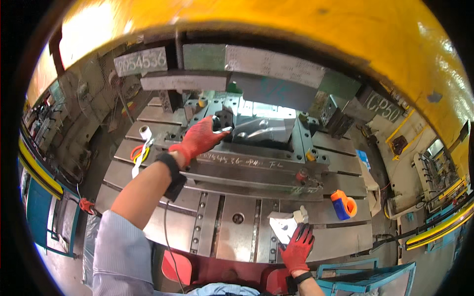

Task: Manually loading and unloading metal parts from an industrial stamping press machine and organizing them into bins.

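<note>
My left hand (197, 139), in a red glove, reaches over the left front of a metal press die (247, 163). Its thumb and fingers are apart beside a dark block (225, 118) of the die, with nothing visible between them. Just right of it lies a shiny shaped metal part (264, 131) on the die. My right hand (297, 248), also gloved in red with dark fingertips, rests low on the slotted press table. Its fingers lie stretched at the edge of a crumpled white sheet or cloth (281, 228).
An orange and blue tape roll (344, 205) stands on the table's right. At left are a white roll (144, 131) and orange and yellow rings (139, 153). The heavy upper die (274, 61) hangs above. A dark cable (168, 237) runs down from my left wrist.
</note>
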Demonstrator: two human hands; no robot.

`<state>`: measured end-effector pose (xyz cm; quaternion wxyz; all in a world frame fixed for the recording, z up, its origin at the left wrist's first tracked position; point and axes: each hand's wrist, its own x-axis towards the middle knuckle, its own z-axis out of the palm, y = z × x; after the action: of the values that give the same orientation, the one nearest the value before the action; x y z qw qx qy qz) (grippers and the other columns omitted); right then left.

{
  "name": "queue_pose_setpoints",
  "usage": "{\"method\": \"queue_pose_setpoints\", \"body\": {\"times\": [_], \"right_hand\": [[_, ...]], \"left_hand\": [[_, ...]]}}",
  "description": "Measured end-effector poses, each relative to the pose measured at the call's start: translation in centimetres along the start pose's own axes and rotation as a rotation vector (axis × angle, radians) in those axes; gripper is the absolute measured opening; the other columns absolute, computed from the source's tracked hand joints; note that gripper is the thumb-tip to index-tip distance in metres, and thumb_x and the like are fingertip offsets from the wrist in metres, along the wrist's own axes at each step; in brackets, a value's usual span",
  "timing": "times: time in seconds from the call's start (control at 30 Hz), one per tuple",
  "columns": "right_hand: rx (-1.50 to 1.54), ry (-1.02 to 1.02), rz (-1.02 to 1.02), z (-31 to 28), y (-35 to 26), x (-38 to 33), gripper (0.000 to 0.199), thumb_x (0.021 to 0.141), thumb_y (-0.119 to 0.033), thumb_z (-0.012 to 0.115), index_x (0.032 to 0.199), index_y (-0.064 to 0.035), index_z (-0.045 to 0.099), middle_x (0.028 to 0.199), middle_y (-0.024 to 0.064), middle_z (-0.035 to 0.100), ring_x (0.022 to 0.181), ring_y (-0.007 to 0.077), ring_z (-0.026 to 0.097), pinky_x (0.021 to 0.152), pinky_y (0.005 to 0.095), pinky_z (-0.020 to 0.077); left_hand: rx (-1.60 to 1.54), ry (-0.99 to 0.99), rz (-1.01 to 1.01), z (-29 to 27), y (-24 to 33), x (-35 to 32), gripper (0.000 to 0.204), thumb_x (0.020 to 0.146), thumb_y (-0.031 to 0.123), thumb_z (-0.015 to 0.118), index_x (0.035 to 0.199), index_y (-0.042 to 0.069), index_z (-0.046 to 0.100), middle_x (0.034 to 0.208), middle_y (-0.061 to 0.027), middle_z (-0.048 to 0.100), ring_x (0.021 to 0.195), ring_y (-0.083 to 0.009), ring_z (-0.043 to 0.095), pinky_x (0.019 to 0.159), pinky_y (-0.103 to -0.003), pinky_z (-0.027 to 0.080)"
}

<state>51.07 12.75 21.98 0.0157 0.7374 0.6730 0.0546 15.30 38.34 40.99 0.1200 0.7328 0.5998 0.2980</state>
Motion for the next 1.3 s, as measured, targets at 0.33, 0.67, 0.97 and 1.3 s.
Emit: {"method": "queue_pose_setpoints", "body": {"times": [0.33, 0.67, 0.97, 1.3], "right_hand": [[0.015, 0.031, -0.028, 0.2, 0.3, 0.2, 0.103, 0.072, -0.053, 0.07, 0.146, 0.003, 0.027, 0.146, 0.0326, 0.028, 0.136, 0.0469, 0.027, 0.109, 0.0612, 0.0231], [-0.032, 0.065, -0.006, 0.6, 0.0, -0.2, 0.118, 0.066, -0.056, 0.076, 0.149, 0.0032, 0.018, 0.151, 0.0295, 0.023, 0.14, 0.0427, 0.024, 0.113, 0.0532, 0.0199], [-0.037, 0.031, 0.024, -0.4, -1.0, -0.5, 0.123, 0.061, -0.049, 0.083, 0.152, -0.0044, 0.014, 0.151, 0.0256, 0.024, 0.138, 0.0413, 0.027, 0.113, 0.0524, 0.0234], [-0.004, 0.054, 0.015, 0.4, -0.4, -0.4, 0.122, 0.061, -0.042, 0.084, 0.152, -0.0041, 0.013, 0.152, 0.0254, 0.022, 0.135, 0.0434, 0.031, 0.111, 0.051, 0.0287]], "left_hand": [[0.326, 0.112, -0.042, 7.0, 0.0, 7.2, 0.037, 0.087, 0.039, 0.061, 0.096, 0.003, 0.065, 0.093, -0.0198, 0.069, 0.089, -0.0373, 0.067, 0.077, -0.046, 0.053], [-0.038, 0.65, 0.25, 3.4, 4.0, -3.1, 0.017, 0.081, 0.022, 0.067, 0.081, 0.007, 0.06, 0.077, -0.0163, 0.063, 0.074, -0.037, 0.062, 0.065, -0.048, 0.049], [0.078, 0.288, 0.095, 0.2, -3.3, -24.9, 0.017, 0.081, 0.024, 0.07, 0.086, 0.008, 0.065, 0.073, -0.0119, 0.061, 0.069, -0.0329, 0.061, 0.06, -0.042, 0.049], [0.484, -0.08, -0.471, -5.6, -20.5, -29.5, 0.035, 0.09, 0.039, 0.053, 0.091, 0.007, 0.066, 0.088, -0.0185, 0.068, 0.086, -0.0387, 0.065, 0.074, -0.05, 0.05]]}}
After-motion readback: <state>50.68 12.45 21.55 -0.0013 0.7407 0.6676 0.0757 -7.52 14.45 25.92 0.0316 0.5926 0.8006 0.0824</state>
